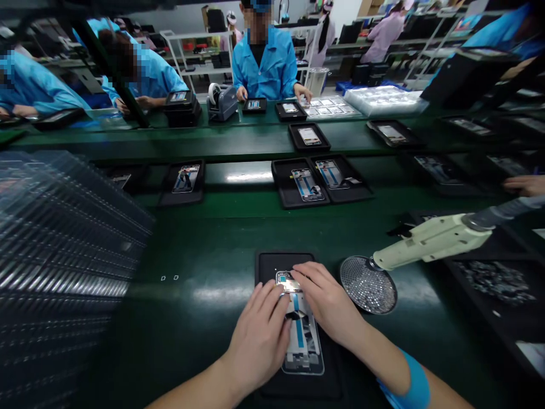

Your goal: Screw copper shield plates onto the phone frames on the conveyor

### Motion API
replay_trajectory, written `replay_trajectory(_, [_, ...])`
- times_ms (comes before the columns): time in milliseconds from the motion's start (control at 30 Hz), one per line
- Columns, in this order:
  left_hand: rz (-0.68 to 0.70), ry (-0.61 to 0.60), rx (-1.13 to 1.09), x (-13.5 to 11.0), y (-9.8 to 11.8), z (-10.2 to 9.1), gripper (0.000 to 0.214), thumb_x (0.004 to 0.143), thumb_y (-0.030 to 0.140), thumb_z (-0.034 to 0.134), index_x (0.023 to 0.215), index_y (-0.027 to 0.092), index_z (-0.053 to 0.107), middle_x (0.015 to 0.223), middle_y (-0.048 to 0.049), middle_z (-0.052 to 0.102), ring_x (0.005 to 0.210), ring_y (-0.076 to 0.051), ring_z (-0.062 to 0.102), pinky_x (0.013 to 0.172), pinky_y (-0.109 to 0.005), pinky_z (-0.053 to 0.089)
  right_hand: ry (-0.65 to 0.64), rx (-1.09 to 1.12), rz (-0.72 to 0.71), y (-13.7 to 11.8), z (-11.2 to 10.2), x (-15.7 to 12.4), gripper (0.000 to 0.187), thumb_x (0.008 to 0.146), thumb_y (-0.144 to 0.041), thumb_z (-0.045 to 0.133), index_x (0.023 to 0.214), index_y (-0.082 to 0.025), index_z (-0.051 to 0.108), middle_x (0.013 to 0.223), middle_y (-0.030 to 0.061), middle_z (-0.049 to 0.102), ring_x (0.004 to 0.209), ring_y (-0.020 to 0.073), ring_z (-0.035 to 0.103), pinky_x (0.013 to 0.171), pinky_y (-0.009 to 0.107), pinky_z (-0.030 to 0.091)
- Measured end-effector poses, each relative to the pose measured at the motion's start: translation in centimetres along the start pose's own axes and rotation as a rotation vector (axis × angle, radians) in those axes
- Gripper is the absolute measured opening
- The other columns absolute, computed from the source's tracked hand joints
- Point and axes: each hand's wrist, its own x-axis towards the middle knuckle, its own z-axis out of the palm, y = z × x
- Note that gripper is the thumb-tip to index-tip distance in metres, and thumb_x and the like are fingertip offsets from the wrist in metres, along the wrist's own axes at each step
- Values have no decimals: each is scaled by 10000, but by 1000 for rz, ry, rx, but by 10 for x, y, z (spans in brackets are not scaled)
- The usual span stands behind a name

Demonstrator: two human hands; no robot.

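An opened smartphone housing (314, 355) with a blue strip down its middle lies in a black tray (281, 262) in front of me. My left hand (261, 332) closes on its left edge, fingers bent over the upper part and thumb lower down. From the other side, my right hand (330, 298) grips the upper right edge with its fingertips by the camera end. A loose dark flap (297, 314) sticks up between the hands. Whether a small part is under the fingertips is hidden.
Right of my hands stands a round perforated suction hood (368, 284) on a pale arm (438, 241). Stacked clear plastic trays (63, 244) fill the left. Two tiny pieces (169, 278) lie on the green bench. Phone trays (300, 196) line the conveyor; co-workers (264, 62) sit beyond.
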Motion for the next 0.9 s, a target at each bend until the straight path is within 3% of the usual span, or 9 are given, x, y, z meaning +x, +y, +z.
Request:
replay_trajectory(100, [67, -70, 56, 5, 8, 4, 459, 1019, 334, 505, 1387, 66, 566, 1495, -151, 531, 1418, -317, 471, 1171, -453, 442, -68, -6, -117, 0, -3, -10, 555, 909, -3, 399, 1442, -118, 500, 1351, 98, 646, 1314, 258, 554, 1057, 480, 568])
replay_trajectory(167, [80, -98, 88, 7, 10, 7, 481, 1027, 392, 498, 1375, 72, 590, 1490, -158, 536, 1418, -339, 473, 1168, -454, 439, -102, 31, -61, 1, -4, -8, 565, 908, -20, 398, 1459, -127, 470, 1344, 100, 649, 1297, 243, 574, 1039, 461, 581])
replay_trajectory(300, [52, -139, 91, 5, 9, 12, 495, 1037, 404, 474, 1415, 100, 570, 1517, -144, 515, 1418, -341, 475, 1177, -478, 417, -127, 152, 111, 3, -2, 10, 498, 937, -69, 398, 1421, -128, 498, 1287, 122, 654, 1186, 202, 624, 980, 392, 604])
replay_trajectory(500, [22, -106, 4, 2, 6, 11, 463, 1025, 368, 492, 1407, 116, 563, 1512, -116, 528, 1420, -318, 471, 1185, -494, 410, -119, 158, 62, 2, -6, 11, 439, 944, -81, 409, 1342, -152, 579, 1239, 115, 678, 1158, 202, 633, 956, 373, 596])
replay_trajectory(667, [-15, -69, -39, 6, -5, 7, 481, 989, 251, 513, 1434, 71, 509, 1494, -142, 537, 1445, -334, 434, 1165, -526, 440, -161, -104, -116, -4, -2, 3, 567, 867, -35, 433, 1417, -113, 546, 1275, 130, 678, 1235, 323, 594, 966, 513, 574])
replay_trajectory(767, [-38, -69, -5, 10, -12, 7, 493, 989, 245, 523, 1447, 65, 485, 1478, -151, 550, 1421, -335, 465, 1143, -541, 463, -187, -170, -131, -8, 1, -1, 594, 858, -40, 464, 1444, -113, 526, 1339, 130, 649, 1258, 360, 577, 1024, 579, 536])
replay_trajectory(833, [-46, -87, 18, 12, -13, 7, 467, 997, 237, 511, 1437, 81, 495, 1485, -146, 547, 1409, -328, 480, 1135, -546, 470, -160, -82, -166, -9, -6, -8, 650, 856, -29, 452, 1498, -127, 469, 1370, 116, 632, 1309, 334, 559, 1061, 560, 527])
replay_trajectory(900, [-37, -107, 39, 15, -13, 8, 434, 1005, 221, 485, 1421, 102, 513, 1500, -133, 537, 1398, -327, 491, 1125, -551, 475, 31, 15, -176, -4, -21, -18, 704, 855, -21, 454, 1544, -163, 420, 1416, 94, 596, 1346, 285, 544, 1117, 519, 504])
